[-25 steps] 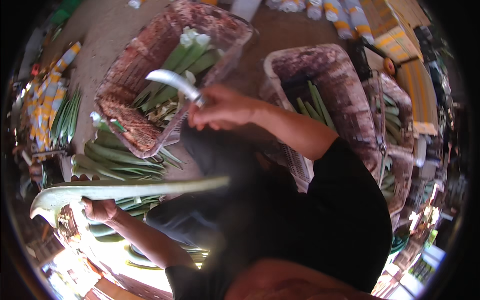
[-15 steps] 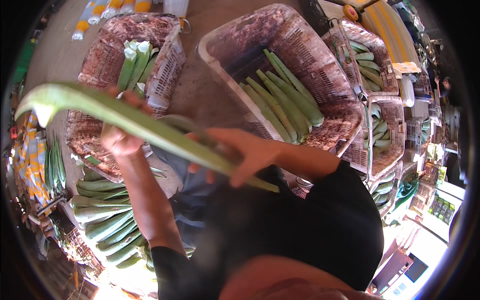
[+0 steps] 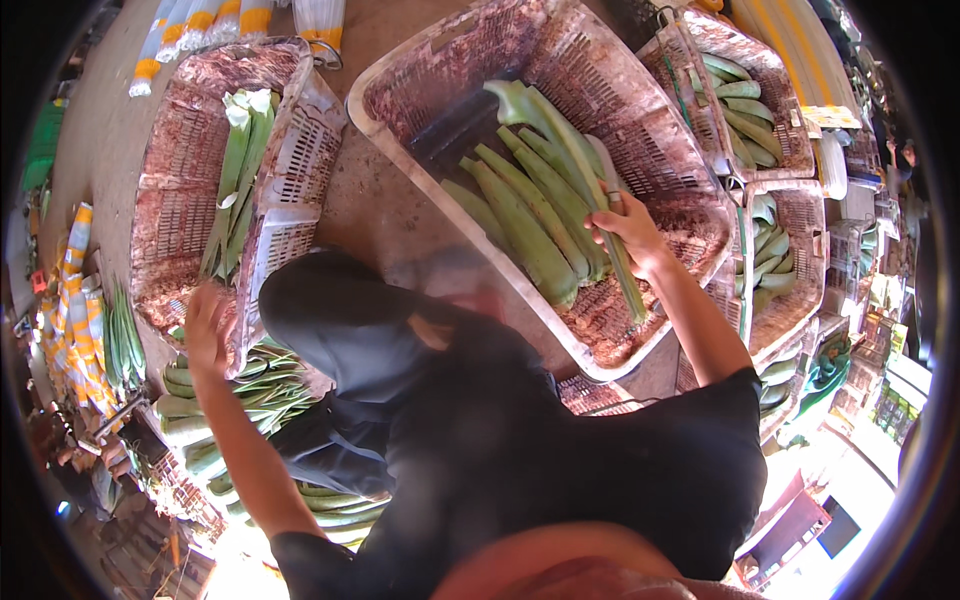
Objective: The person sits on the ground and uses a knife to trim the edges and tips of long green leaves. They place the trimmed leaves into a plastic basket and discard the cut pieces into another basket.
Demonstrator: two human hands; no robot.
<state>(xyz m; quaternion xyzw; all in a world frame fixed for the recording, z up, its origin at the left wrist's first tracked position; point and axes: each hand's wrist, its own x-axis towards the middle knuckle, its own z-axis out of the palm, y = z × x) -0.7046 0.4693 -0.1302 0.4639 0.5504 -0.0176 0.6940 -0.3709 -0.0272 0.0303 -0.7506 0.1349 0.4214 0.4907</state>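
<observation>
My right hand (image 3: 628, 230) is closed around a long green aloe leaf (image 3: 560, 140), over the middle crate (image 3: 400, 140). What looks like a knife with a pale blade (image 3: 606, 165) is in the same hand, lying along the leaf. Several aloe leaves (image 3: 540, 240) rest side by side in that crate, just left of the held one. My left hand (image 3: 207, 325) is empty, fingers apart, by the near end of the left crate (image 3: 180, 180). Leaf pieces with whitish ends (image 3: 240, 180) lean inside the left crate.
A pile of aloe leaves (image 3: 340, 510) lies on the floor near my legs, at the lower left. More crates holding leaves (image 3: 750, 110) stand on the right. Orange-and-white wrapped bundles (image 3: 200, 25) lie at the far left, with thin green leaves (image 3: 122, 340) lower down.
My right hand has carried the leaf from in front of me into the middle crate on the right. The left hand has let go of it and moved down and left.
</observation>
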